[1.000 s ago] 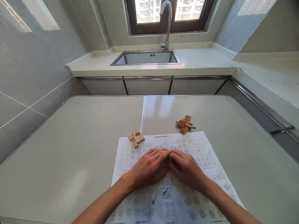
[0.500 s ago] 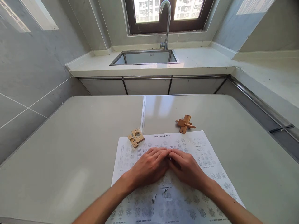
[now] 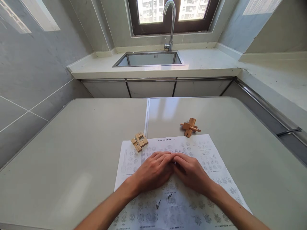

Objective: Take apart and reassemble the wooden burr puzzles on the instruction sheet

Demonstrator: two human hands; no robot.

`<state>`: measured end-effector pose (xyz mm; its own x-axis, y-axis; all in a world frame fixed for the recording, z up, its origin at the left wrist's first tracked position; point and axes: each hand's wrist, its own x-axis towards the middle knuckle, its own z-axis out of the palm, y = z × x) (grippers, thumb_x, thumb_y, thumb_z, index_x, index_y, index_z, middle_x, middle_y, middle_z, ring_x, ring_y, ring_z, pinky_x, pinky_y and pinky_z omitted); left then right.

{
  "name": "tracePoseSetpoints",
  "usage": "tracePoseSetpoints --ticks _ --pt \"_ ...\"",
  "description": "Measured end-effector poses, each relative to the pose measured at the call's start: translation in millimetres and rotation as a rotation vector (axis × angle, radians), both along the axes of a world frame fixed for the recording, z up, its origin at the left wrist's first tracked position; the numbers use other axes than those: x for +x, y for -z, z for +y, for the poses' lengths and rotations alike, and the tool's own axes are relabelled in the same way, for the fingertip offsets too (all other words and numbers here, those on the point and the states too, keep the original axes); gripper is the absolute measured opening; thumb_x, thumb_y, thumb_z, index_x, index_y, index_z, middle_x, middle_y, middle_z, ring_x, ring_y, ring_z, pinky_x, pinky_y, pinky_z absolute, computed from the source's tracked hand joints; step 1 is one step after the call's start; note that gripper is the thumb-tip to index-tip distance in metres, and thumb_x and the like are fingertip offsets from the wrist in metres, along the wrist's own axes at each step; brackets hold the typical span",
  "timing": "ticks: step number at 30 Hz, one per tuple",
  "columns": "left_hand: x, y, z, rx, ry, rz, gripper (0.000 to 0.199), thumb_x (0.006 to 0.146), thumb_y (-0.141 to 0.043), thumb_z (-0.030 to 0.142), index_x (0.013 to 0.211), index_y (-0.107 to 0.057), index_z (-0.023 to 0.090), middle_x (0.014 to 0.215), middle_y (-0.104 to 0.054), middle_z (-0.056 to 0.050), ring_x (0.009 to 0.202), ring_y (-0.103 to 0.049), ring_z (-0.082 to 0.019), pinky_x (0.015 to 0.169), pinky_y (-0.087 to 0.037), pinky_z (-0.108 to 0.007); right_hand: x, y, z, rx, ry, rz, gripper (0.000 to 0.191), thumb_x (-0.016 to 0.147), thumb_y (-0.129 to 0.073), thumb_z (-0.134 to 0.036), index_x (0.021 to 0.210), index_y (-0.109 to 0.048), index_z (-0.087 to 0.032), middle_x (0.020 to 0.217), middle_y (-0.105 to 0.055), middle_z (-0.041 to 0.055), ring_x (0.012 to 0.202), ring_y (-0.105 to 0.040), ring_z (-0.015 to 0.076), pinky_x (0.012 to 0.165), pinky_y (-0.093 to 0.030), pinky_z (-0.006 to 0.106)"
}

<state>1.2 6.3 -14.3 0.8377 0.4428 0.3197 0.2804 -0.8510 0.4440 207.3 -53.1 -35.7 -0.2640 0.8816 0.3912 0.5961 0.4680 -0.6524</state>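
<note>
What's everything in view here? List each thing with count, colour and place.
Table: one, pale grey, in front of the person
Printed sheet: one, white, on the table's near part
Pale wooden pieces: one group, exact count unclear, light tan, at the sheet's far left corner
Crossed wooden puzzle: one, brown, just past the sheet's far edge, right
Counter: one, white, beyond the table
Cabinet fronts: three facing, grey, below the counter
Sink: one, silver-grey, in the counter
Faucet: one, silver, behind the sink
Window: one, dark-framed, far wall
Left hand, right hand: two, bare, together over the sheet
</note>
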Motion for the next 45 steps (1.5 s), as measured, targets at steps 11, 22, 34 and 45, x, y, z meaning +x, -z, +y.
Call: tracePoseSetpoints --ticks 11,22,34,45 --pt "0.3 1.7 -0.4 -0.009 -0.004 -0.004 0.05 0.105 -0.049 0.018 0.153 -0.036 0.02 0.14 -0.067 -0.012 0.131 -0.064 -0.025 0.108 -0.057 -0.046 0.5 0.7 -0.2 -0.001 0.003 -0.003 0.019 0.097 -0.052 -0.006 0.101 -0.06 -0.022 0.095 -0.071 0.0057 0.078 -0.067 0.0199 0.069 -0.057 0.033" --pt "-0.3 1.3 -0.5 -0.013 -0.008 0.007 0.049 0.105 -0.05 0.019 0.153 -0.037 0.02 0.141 -0.067 -0.012 0.132 -0.063 -0.025 0.109 -0.056 -0.045 0.9 1.9 -0.4 -0.001 0.005 -0.012 0.02 0.096 -0.052 -0.005 0.101 -0.06 -0.023 0.094 -0.072 0.0059 0.078 -0.068 0.0199 0.07 -0.058 0.033" --pt "-0.2 2.1 -0.6 -0.001 -0.01 0.005 0.05 0.105 -0.05 0.019 0.153 -0.036 0.02 0.14 -0.068 -0.012 0.131 -0.064 -0.025 0.108 -0.057 -0.045 0.0 -2.8 0.0 0.007 0.006 -0.016 0.02 0.096 -0.051 -0.006 0.102 -0.061 -0.023 0.095 -0.073 0.0067 0.08 -0.07 0.021 0.07 -0.06 0.033" --pt "-0.1 -0.3 -0.2 -0.012 -0.002 0.005 0.05 0.105 -0.05 0.018 0.153 -0.037 0.02 0.141 -0.067 -0.011 0.131 -0.064 -0.026 0.108 -0.056 -0.046 0.7 -1.2 -0.3 -0.003 0.001 -0.01 0.022 0.095 -0.053 -0.004 0.103 -0.061 -0.023 0.098 -0.073 0.0064 0.083 -0.07 0.0215 0.072 -0.059 0.034"
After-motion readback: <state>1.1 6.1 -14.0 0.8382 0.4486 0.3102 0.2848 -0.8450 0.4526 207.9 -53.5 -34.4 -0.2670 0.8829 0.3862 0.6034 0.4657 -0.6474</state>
